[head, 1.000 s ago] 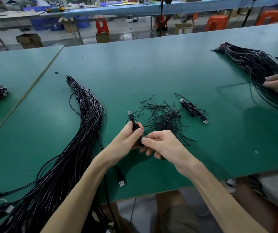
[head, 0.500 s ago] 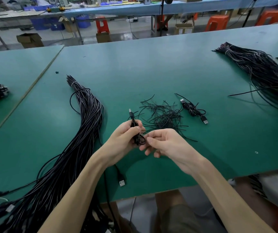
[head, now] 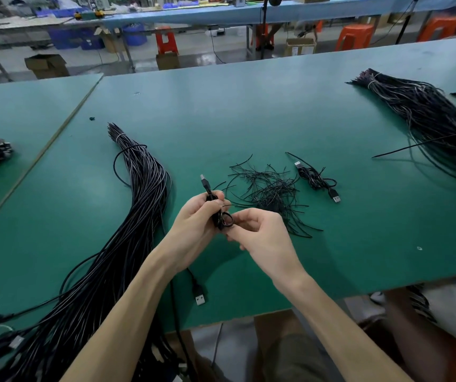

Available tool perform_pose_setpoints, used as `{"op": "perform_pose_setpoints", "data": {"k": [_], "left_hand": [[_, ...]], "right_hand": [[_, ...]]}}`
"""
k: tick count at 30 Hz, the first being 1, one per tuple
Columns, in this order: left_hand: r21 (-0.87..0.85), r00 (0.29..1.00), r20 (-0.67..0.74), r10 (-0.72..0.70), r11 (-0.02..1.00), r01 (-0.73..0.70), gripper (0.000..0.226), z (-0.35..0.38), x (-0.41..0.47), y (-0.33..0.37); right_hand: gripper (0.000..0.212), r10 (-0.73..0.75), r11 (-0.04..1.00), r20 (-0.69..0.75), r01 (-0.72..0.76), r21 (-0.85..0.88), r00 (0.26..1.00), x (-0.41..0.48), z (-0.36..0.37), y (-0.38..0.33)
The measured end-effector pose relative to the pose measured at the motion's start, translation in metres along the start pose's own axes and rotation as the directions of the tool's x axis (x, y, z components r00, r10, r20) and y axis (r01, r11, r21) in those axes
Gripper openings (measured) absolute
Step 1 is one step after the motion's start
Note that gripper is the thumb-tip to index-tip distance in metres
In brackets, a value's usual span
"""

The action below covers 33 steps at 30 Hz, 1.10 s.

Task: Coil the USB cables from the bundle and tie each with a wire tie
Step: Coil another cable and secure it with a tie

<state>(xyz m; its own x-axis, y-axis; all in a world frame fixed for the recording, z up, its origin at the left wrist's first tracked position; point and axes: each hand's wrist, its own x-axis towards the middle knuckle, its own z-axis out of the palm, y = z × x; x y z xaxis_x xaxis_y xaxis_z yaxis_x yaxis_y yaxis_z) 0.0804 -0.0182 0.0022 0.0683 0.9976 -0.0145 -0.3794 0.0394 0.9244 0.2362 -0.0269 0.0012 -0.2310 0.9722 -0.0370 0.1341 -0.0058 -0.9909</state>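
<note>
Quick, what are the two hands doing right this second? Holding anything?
Left hand: closed, gripping the coiled USB cable.
Right hand: closed, pinching a loop of the same cable.

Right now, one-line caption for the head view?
Left hand grips a half-coiled USB cable, right hand pinches its loop, beside the bundle and wire ties.
</note>
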Motion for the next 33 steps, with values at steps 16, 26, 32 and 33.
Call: {"op": "perform_pose_setpoints", "data": {"k": [16,26,32,33], "left_hand": [[0.024,0.995,0.101,0.011,1.0,-0.013,0.011,-0.002,0.0,0.002],[0.053,0.989,0.148,0.001,0.999,-0.009,0.006,-0.004,0.003,-0.002],[0.14,0.992,0.127,0.027,0.989,-0.045,0.005,-0.007,0.005,-0.006],[0.17,0.992,0.123,0.024,0.984,-0.045,0.005,-0.008,0.006,-0.007]], "right_hand": [[0.021,-0.039,0.962,0.052,0.051,-0.27,0.998,0.002,-0.002,-0.008],[0.018,-0.046,0.961,0.044,0.056,-0.269,0.998,-0.002,-0.003,-0.007],[0.014,-0.02,0.943,-0.004,0.017,-0.334,1.0,-0.001,0.0,-0.006],[0.014,-0.015,0.941,-0.008,0.011,-0.339,1.0,-0.001,0.001,-0.005]]}}
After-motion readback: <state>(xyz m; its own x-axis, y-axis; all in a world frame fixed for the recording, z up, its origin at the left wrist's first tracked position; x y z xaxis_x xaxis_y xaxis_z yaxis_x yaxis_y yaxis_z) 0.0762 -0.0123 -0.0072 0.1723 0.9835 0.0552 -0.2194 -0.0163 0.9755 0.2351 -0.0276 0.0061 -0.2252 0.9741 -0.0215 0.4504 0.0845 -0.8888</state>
